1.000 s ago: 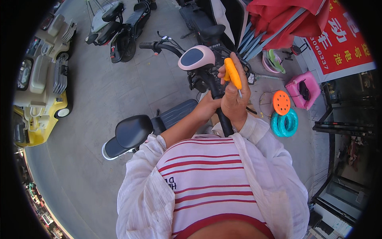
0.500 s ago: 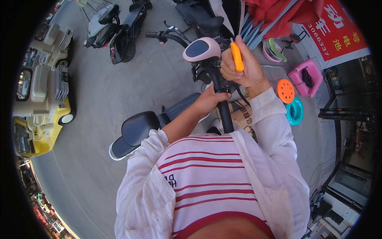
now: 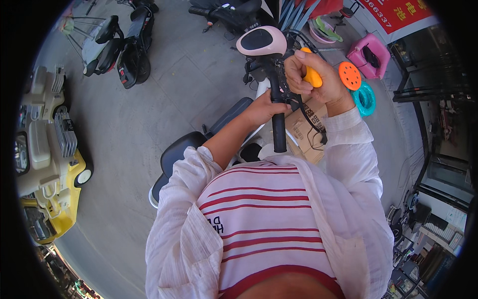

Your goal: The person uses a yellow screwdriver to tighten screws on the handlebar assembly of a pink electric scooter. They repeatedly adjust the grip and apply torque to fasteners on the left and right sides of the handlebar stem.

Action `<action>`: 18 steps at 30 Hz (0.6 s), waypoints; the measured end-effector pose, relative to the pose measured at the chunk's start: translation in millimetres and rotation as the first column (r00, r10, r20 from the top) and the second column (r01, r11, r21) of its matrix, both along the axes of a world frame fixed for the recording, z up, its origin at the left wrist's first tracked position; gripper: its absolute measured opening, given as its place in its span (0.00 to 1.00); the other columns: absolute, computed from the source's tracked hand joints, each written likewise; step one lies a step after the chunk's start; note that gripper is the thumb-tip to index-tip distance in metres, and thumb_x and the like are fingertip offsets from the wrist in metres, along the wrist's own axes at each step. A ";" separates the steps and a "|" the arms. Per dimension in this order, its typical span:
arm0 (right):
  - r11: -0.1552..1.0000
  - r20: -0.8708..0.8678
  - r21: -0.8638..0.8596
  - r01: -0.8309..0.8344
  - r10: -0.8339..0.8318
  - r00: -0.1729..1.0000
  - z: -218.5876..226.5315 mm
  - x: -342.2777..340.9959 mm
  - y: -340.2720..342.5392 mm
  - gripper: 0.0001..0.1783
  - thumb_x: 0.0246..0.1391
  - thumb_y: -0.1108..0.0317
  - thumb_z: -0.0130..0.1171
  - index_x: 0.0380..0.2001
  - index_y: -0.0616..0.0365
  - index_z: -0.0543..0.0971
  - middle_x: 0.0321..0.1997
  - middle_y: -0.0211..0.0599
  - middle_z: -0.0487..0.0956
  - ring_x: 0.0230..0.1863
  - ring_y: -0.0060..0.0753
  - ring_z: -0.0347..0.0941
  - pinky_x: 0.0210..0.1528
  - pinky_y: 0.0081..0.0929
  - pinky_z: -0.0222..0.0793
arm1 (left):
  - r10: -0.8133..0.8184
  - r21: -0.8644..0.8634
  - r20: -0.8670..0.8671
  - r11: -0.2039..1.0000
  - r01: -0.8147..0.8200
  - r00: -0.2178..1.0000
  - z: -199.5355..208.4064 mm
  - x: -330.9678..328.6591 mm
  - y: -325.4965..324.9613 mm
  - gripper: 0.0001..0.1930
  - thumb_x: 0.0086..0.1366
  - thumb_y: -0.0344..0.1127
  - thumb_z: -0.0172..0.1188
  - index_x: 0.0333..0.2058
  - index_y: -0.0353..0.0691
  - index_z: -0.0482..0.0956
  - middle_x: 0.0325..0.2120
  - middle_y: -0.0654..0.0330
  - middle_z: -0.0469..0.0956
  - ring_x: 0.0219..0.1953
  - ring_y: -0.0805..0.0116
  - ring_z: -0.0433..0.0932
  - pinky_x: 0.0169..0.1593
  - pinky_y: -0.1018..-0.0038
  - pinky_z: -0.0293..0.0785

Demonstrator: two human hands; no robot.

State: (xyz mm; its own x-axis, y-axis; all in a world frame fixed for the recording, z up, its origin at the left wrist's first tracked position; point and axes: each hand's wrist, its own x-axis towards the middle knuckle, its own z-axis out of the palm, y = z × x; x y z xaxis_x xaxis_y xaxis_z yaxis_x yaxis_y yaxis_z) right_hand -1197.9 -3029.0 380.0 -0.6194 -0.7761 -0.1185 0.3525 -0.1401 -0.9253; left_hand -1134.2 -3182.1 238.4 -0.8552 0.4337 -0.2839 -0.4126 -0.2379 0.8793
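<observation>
My left hand (image 3: 266, 106) is closed round the handlebar (image 3: 277, 94) of an electric scooter, just above its black rubber grip (image 3: 280, 134). In my right fist (image 3: 318, 82), just right of the bar, is a screwdriver with an orange handle (image 3: 312, 76); its shaft cannot be made out now. A pink-rimmed dark display (image 3: 262, 41) sits at the middle of the handlebar. Black cables and a brake lever (image 3: 309, 119) run close beside my right hand. The scooter's black seat (image 3: 181, 152) is left of my left forearm.
A cardboard box (image 3: 306, 132) lies below the handlebar. Right of it are an orange disc (image 3: 350, 75), a teal ring (image 3: 363, 98) and a pink child's seat (image 3: 369, 56). Parked scooters (image 3: 134, 47) stand at the far left, yellow toy-like vehicles (image 3: 64, 199) along the left edge.
The view has shifted, so the surroundings sit higher and more of the cardboard box shows. My right hand has lowered and turned with the screwdriver. The left hand keeps its hold.
</observation>
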 end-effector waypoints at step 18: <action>0.999 -0.005 -0.041 0.004 -0.004 1.000 8.9 -28.8 32.3 0.29 0.66 0.46 0.48 0.21 0.59 0.74 0.13 0.25 0.67 0.11 0.14 0.56 0.15 0.15 0.49 | 0.073 -0.526 -0.114 0.841 -0.122 0.991 52.1 -16.5 -82.6 0.26 0.71 0.51 0.56 0.59 0.39 0.72 0.49 0.60 0.78 0.47 0.70 0.75 0.53 0.72 0.70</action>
